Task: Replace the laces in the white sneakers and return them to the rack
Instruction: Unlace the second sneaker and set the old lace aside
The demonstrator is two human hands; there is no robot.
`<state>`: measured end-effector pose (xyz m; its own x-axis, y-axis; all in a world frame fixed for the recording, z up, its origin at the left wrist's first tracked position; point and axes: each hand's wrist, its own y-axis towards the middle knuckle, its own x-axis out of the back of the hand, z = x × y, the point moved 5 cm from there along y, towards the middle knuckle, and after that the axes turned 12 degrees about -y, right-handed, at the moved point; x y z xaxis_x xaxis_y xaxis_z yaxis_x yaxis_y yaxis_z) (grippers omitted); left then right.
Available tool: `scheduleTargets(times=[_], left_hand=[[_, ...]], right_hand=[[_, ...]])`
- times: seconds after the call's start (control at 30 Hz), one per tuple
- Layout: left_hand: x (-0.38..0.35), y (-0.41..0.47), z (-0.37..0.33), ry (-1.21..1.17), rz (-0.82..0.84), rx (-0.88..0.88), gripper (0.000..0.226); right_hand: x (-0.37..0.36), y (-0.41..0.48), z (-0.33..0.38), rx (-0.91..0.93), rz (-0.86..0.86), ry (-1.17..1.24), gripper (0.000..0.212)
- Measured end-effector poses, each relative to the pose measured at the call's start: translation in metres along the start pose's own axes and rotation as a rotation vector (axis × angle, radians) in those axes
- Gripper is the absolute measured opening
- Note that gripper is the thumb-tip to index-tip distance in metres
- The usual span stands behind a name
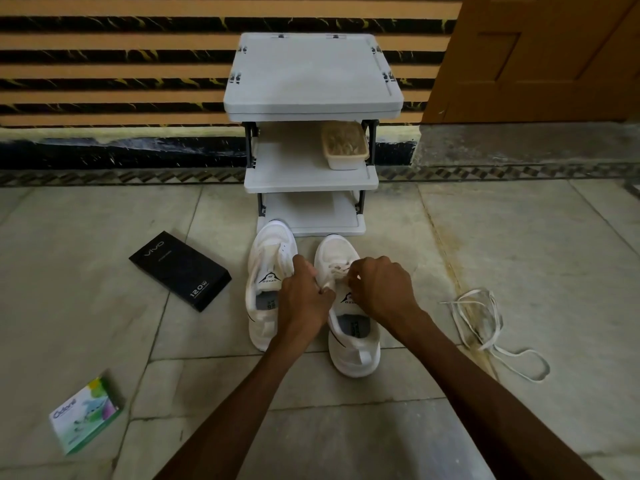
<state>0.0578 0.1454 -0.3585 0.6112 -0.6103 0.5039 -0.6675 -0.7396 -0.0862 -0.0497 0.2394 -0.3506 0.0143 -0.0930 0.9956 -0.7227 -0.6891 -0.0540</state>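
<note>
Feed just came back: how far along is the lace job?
Done: the left sneaker looks lace-free, a loose lace on the floor. In hand: left hand and right hand work the lace on the right sneaker. Left: lacing both, then onto the rack.

One wide-angle camera, worn on my head, supplies the only view. It faces forward and down at the floor (519,237). My forearms (242,403) enter from the bottom edge; my left hand (304,299) and right hand (384,289) sit close, near frame centre. The rack (311,74) stands farther off, against the wall (121,64) along the top edge.
</note>
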Motion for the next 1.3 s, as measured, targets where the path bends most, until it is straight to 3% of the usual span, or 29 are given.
scheduleTargets(times=[0.07, 0.13, 0.2, 0.27, 0.33, 0.5, 0.73, 0.8, 0.87, 0.97, 1.03, 1.1, 1.17, 1.23, 1.3], left_hand=[[0.0, -0.001, -0.001, -0.005, -0.004, -0.012, 0.036], [-0.002, -0.002, -0.002, 0.011, 0.01, -0.048, 0.031], [-0.006, -0.004, -0.007, 0.056, 0.066, -0.096, 0.026], [-0.014, -0.005, -0.012, 0.147, 0.135, -0.14, 0.033], [-0.021, -0.005, -0.014, 0.221, 0.179, -0.157, 0.043], [-0.029, -0.004, -0.017, 0.333, 0.127, -0.215, 0.036], [-0.038, 0.0, -0.012, 0.428, 0.148, -0.254, 0.023], [-0.039, 0.005, -0.01, 0.329, 0.168, -0.229, 0.024], [-0.037, 0.011, -0.007, 0.063, 0.156, -0.17, 0.028], [-0.034, 0.015, 0.001, -0.607, 0.203, 0.16, 0.041], [-0.035, 0.015, 0.004, -0.735, 0.244, 0.247, 0.041], [-0.034, 0.019, 0.0, -0.626, 0.321, 0.203, 0.029], [-0.03, 0.028, -0.004, -0.366, 0.448, 0.099, 0.012], [-0.03, 0.034, -0.006, -0.01, 0.518, -0.044, 0.034], [-0.028, 0.035, -0.016, 0.115, 0.402, -0.226, 0.029]], right_hand=[[0.002, 0.001, -0.003, 0.024, -0.013, 0.085, 0.021], [0.008, 0.004, -0.009, 0.036, -0.034, 0.342, 0.023], [0.016, 0.006, -0.021, -0.018, -0.139, 0.457, 0.026], [0.022, 0.003, -0.031, -0.08, -0.247, 0.081, 0.023], [0.017, -0.003, -0.033, -0.15, -0.172, -0.222, 0.028], [0.012, -0.021, -0.022, -0.156, -0.095, -0.002, 0.036], [-0.001, -0.025, -0.009, -0.051, 0.015, 0.069, 0.028], [-0.005, -0.024, -0.015, -0.101, 0.0, 0.119, 0.026], [-0.012, -0.026, -0.027, -0.223, 0.002, 0.268, 0.03], [-0.032, -0.03, -0.044, -0.42, 0.07, 0.628, 0.028], [-0.039, -0.033, -0.046, -0.48, 0.094, 0.774, 0.026], [-0.038, -0.034, -0.045, -0.438, 0.08, 0.738, 0.027], [-0.036, -0.035, -0.042, -0.403, 0.062, 0.696, 0.027], [-0.037, -0.035, -0.042, -0.402, 0.051, 0.713, 0.025], [-0.038, -0.035, -0.042, -0.409, 0.039, 0.714, 0.024]])
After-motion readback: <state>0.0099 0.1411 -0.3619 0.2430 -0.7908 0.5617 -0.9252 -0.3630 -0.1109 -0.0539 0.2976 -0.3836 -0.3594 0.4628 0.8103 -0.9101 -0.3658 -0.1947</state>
